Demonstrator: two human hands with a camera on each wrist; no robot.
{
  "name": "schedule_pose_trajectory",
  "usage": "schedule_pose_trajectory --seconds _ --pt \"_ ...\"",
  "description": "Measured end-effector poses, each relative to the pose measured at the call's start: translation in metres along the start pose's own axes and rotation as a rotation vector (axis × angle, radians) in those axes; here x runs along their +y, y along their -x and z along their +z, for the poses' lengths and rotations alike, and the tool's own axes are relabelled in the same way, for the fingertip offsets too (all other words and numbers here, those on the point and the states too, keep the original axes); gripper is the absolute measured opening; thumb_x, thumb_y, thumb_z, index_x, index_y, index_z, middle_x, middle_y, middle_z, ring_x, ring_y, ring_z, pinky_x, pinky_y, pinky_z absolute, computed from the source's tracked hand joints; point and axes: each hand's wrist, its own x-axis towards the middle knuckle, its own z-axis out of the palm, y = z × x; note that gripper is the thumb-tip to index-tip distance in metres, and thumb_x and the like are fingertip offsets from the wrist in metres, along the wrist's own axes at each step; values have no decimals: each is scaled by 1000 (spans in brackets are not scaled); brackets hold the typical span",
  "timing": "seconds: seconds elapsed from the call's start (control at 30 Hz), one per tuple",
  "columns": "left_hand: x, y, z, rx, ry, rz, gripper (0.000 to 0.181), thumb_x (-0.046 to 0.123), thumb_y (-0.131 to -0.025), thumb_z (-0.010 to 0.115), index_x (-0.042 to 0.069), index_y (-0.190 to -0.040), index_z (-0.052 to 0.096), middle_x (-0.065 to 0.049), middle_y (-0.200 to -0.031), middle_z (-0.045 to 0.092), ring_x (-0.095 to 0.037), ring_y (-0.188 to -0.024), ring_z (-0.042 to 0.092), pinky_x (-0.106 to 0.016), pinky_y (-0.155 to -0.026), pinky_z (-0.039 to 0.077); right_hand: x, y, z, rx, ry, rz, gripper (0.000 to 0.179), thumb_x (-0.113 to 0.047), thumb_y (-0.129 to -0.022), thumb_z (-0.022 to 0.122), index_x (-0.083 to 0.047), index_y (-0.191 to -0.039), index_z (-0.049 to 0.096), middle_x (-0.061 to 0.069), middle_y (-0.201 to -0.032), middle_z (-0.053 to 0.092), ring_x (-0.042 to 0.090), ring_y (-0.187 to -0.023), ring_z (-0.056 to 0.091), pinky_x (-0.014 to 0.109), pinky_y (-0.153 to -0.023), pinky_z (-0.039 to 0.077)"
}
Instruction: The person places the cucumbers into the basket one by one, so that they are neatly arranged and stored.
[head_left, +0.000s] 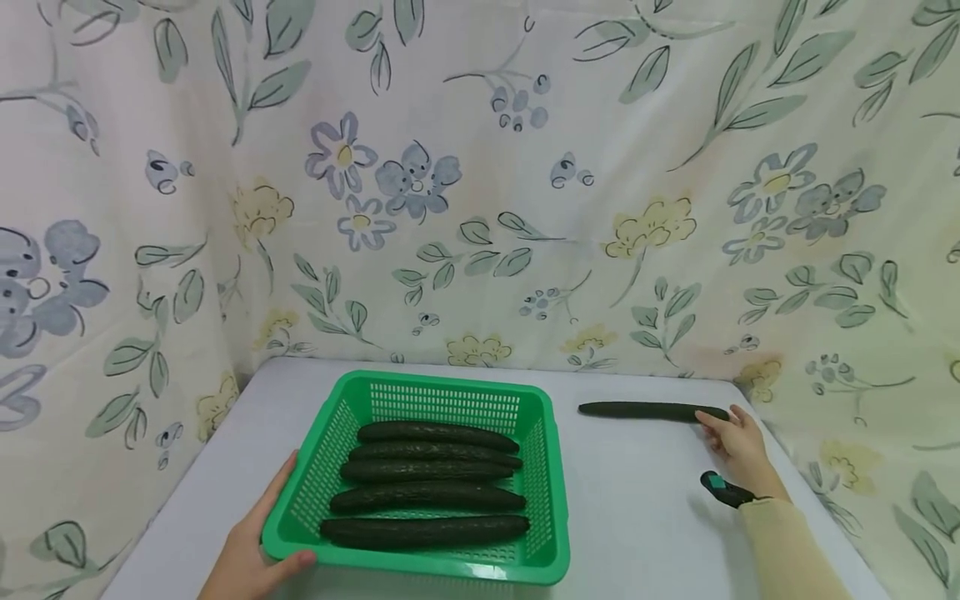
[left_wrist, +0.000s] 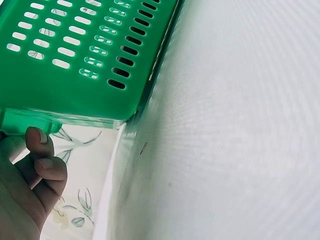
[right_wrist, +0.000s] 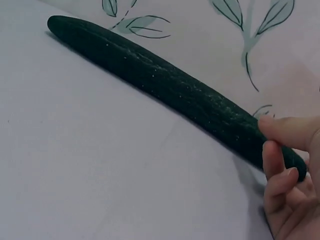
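Note:
In the head view, a green plastic basket (head_left: pixel 558 500) holds several dark green cucumbers (head_left: pixel 427 498) lying side by side. My left hand (head_left: pixel 251 542) grips its near left corner, the thumb at the front rim and the fingers along the left side. The left wrist view shows the curled fingers (left_wrist: pixel 46 155) by the rim, below the slotted basket wall (left_wrist: pixel 65 80). Over at the right, my right hand (head_left: pixel 738 442) pinches the right end of a single cucumber (head_left: pixel 637 410) between thumb and fingers. That cucumber (right_wrist: pixel 155 75) lies along the tabletop in the right wrist view.
A white table (head_left: pixel 630 500) bears the basket and the lone cucumber. Behind and on both sides hangs a floral cloth (head_left: pixel 480 275), close to the table's back edge. A black strap device (head_left: pixel 723 490) sits at my right wrist.

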Motion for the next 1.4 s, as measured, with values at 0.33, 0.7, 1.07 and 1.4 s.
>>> schedule_pose_trajectory --seconds 0.33,0.7,1.07,1.4 --pt "3 1 -2 -19 8 -27 116 32 -85 88 36 -172 10 -18 -169 36 -7 -138 49 -36 -100 57 12 7 -5 -102 275 -103 89 -30 -98 79 0 -165 29 -13 -82 60 3 -72 55 20 -62 48" --pt "5 -1 -2 13 4 3 117 32 -84 89 34 -172 13 -18 -169 38 6 -139 40 -42 -104 53 14 14 0 -171 431 -195 74 -36 -92 85 -3 -151 54 -10 -65 53 5 -55 51 21 -50 46" --pt "0 1 0 13 -12 -5 117 35 -83 89 33 -172 13 -17 -168 39 5 -137 43 -45 -103 54 16 26 10 -76 342 -258 68 -42 -88 88 -10 -143 65 -7 -77 58 5 -53 50 24 -47 47" --pt "2 0 0 4 -10 -15 118 34 -83 89 35 -172 11 -18 -169 37 -1 -139 44 -47 -104 53 7 42 14 8 311 -285 54 -46 -87 88 -24 -134 73 -11 -76 57 10 -51 49 28 -47 44"
